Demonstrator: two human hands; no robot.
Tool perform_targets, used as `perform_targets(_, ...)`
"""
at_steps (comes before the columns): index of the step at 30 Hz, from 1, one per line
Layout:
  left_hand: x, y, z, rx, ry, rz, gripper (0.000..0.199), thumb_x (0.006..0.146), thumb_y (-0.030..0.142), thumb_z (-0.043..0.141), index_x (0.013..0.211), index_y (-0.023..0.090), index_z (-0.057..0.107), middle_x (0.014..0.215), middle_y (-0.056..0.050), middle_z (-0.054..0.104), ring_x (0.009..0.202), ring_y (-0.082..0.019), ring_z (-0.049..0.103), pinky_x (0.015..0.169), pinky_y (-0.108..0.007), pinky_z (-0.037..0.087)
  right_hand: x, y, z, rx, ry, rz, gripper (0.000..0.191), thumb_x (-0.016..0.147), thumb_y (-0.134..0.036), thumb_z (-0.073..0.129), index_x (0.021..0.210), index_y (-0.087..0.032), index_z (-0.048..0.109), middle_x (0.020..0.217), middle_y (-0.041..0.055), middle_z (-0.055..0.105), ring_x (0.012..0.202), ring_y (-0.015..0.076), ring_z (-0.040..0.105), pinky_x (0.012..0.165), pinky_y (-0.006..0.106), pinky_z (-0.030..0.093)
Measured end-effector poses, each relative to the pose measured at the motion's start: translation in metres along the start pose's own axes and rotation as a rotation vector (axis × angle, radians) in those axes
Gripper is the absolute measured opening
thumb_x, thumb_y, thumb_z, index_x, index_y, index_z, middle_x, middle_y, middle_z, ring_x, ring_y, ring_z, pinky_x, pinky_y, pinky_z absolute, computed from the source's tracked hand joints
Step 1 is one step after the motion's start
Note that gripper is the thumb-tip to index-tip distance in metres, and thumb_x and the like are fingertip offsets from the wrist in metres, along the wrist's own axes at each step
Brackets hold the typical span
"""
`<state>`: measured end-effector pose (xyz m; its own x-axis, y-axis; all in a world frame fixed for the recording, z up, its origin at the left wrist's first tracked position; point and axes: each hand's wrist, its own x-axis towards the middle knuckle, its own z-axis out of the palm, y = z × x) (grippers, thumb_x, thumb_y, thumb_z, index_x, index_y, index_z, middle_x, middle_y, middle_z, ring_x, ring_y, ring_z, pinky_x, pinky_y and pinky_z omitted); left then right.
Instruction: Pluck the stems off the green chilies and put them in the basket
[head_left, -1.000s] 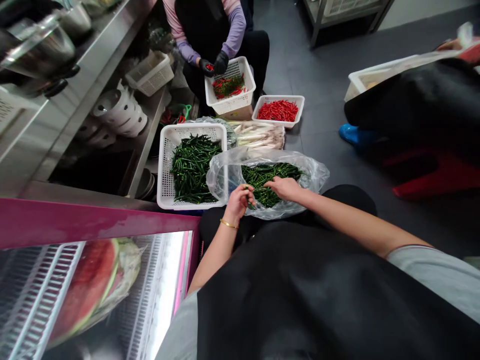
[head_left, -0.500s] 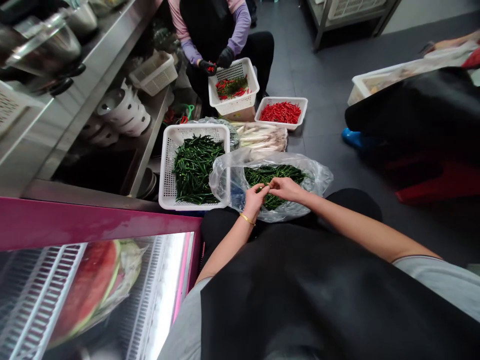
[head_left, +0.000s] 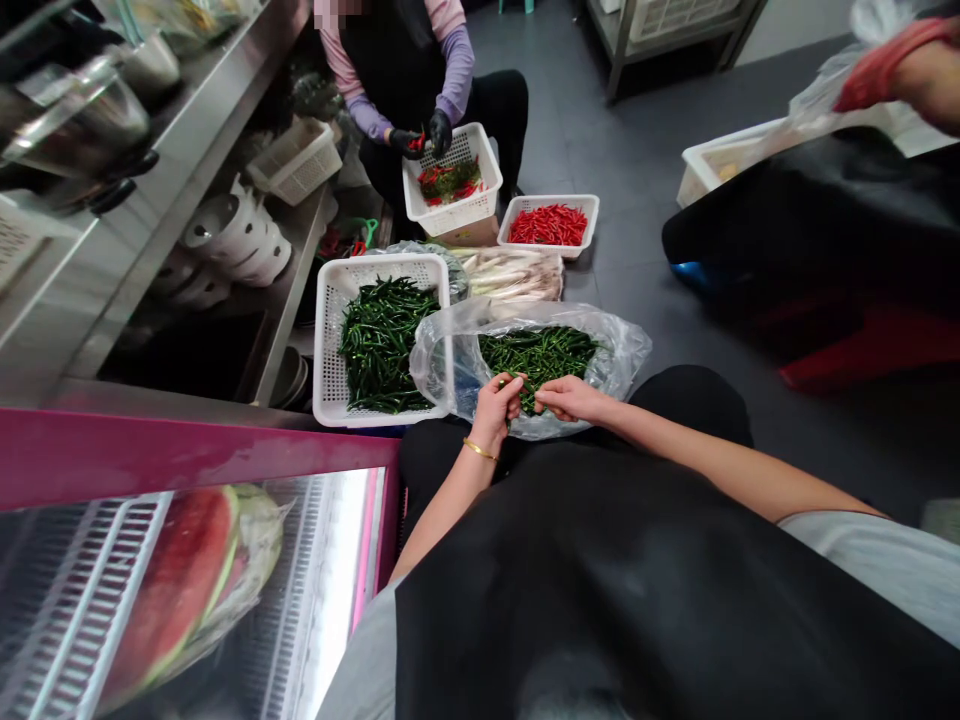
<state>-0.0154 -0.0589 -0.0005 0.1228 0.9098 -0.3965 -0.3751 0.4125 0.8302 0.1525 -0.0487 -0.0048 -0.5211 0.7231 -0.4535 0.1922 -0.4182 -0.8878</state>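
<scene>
My left hand (head_left: 496, 405), with a gold bracelet at the wrist, is closed around green chili peppers at the near edge of a clear plastic bag (head_left: 626, 352). Just to its right, my right hand (head_left: 568, 397) is pinched, its fingertips close to the left hand; whatever lies between them is too small to make out. Green chilies (head_left: 538, 352) with stems fill the open bag behind both hands. On the left, a white perforated basket (head_left: 328, 340) holds a pile of dark green chilies (head_left: 390, 345). The bag's edge overlaps this basket's right rim.
Beyond lie long white-stemmed vegetables (head_left: 510, 272) and a basket of red chilies (head_left: 550, 226). A co-worker's gloved hands (head_left: 426, 140) hold red chilies over another basket (head_left: 450, 212). A steel shelf stands left; a glass-topped case shows cut watermelon (head_left: 176, 580). Another person is at right.
My hands have moved slightly apart and a little lower, the left one turning upward around the chilies. The whole view has shifted slightly. At right, another person's hand has come into view.
</scene>
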Motion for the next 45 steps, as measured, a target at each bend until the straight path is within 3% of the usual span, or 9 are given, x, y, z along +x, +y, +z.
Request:
perform_targets(6, -0.009, 0.001, 0.003, -0.16, -0.181, -0.029, 0.029, 0.067, 0.033, 0.076, 0.087, 0.016, 0.062, 0.047, 0.009, 0.037, 0.035, -0.001, 0.024, 0.035, -0.016, 0.017, -0.017, -0.009, 0.005, -0.025, 0.139, -0.311, 0.036, 0.084, -0.048, 0.048, 0.072, -0.016, 0.059, 0.055, -0.003, 0.051, 0.043, 0.0075, 0.044, 0.043, 0.022, 0.035)
perform_targets(12, -0.008, 0.002, 0.003, -0.361, -0.28, -0.097, 0.016, 0.074, 0.028, 0.064, 0.075, 0.015, 0.055, 0.065, 0.001, 0.053, 0.036, 0.001, 0.019, 0.033, -0.013, 0.012, -0.045, -0.025, 0.015, -0.89, -0.068, -0.898, 0.039, 0.094, -0.042, 0.038, 0.085, -0.018, 0.067, 0.073, 0.0053, 0.063, 0.067, 0.0121, 0.056, 0.063, 0.024, 0.041)
perform_targets(14, -0.004, 0.007, -0.004, -0.389, -0.205, -0.088, 0.018, 0.072, 0.028, 0.061, 0.067, 0.015, 0.049, 0.065, 0.0, 0.052, 0.04, -0.001, 0.032, 0.035, -0.013, 0.019, -0.04, -0.025, 0.001, -1.132, -0.036, -0.745, 0.041, 0.093, -0.05, 0.039, 0.096, -0.02, 0.068, 0.082, 0.0069, 0.066, 0.072, 0.0142, 0.06, 0.064, 0.024, 0.041)
perform_targets(18, 0.01, 0.019, -0.017, -0.347, -0.155, -0.098, 0.012, 0.066, 0.024, 0.06, 0.069, 0.016, 0.052, 0.073, -0.004, 0.058, 0.066, -0.013, 0.057, 0.049, -0.021, 0.042, -0.009, -0.016, -0.054, -1.418, 0.374, -0.03, 0.046, 0.093, -0.047, 0.038, 0.102, -0.013, 0.068, 0.104, 0.0186, 0.065, 0.084, 0.0247, 0.065, 0.068, 0.031, 0.045)
perform_targets(21, 0.023, 0.022, -0.016, -0.236, -0.168, -0.137, 0.018, 0.061, 0.016, 0.062, 0.078, 0.016, 0.057, 0.071, -0.003, 0.06, 0.062, -0.012, 0.056, 0.05, -0.022, 0.041, 0.012, -0.012, -0.079, -1.488, 0.29, 0.222, 0.033, 0.091, -0.027, 0.043, 0.098, -0.008, 0.069, 0.105, 0.0218, 0.066, 0.091, 0.0294, 0.065, 0.072, 0.033, 0.046)
perform_targets(27, 0.042, 0.002, 0.005, -0.005, -0.113, -0.3, 0.029, 0.065, 0.03, 0.074, 0.083, 0.012, 0.062, 0.053, 0.004, 0.048, 0.037, 0.0, 0.025, 0.038, -0.017, 0.012, 0.013, -0.011, -0.072, -1.396, 0.313, 0.127, 0.037, 0.093, -0.03, 0.035, 0.1, -0.014, 0.069, 0.103, 0.0157, 0.069, 0.093, 0.0241, 0.065, 0.075, 0.029, 0.046)
perform_targets(33, 0.045, -0.005, 0.01, -0.036, -0.103, -0.321, 0.035, 0.071, 0.044, 0.07, 0.073, 0.01, 0.06, 0.048, 0.006, 0.037, 0.037, -0.002, 0.027, 0.037, -0.017, 0.017, 0.026, 0.003, -0.078, -1.375, 0.313, 0.243, 0.037, 0.09, -0.037, 0.044, 0.101, -0.011, 0.068, 0.105, 0.0184, 0.067, 0.098, 0.0272, 0.063, 0.075, 0.031, 0.045)
perform_targets(40, 0.04, -0.006, 0.008, 0.029, -0.09, -0.31, 0.038, 0.062, 0.035, 0.078, 0.086, 0.01, 0.063, 0.052, 0.006, 0.042, 0.036, 0.0, 0.026, 0.038, -0.017, 0.011, 0.018, 0.005, -0.067, -1.31, 0.322, -0.008, 0.03, 0.091, -0.038, 0.044, 0.098, -0.019, 0.066, 0.101, 0.0085, 0.068, 0.087, 0.0193, 0.063, 0.068, 0.026, 0.041)
perform_targets(45, 0.043, -0.009, 0.004, 0.057, 0.031, -0.225, 0.036, 0.063, 0.04, 0.076, 0.082, 0.012, 0.062, 0.048, 0.007, 0.041, 0.036, -0.002, 0.027, 0.037, -0.018, 0.013, -0.002, 0.011, -0.058, -1.394, 0.076, -0.028, 0.029, 0.09, -0.038, 0.046, 0.104, -0.022, 0.066, 0.099, 0.0085, 0.069, 0.085, 0.021, 0.064, 0.066, 0.027, 0.041)
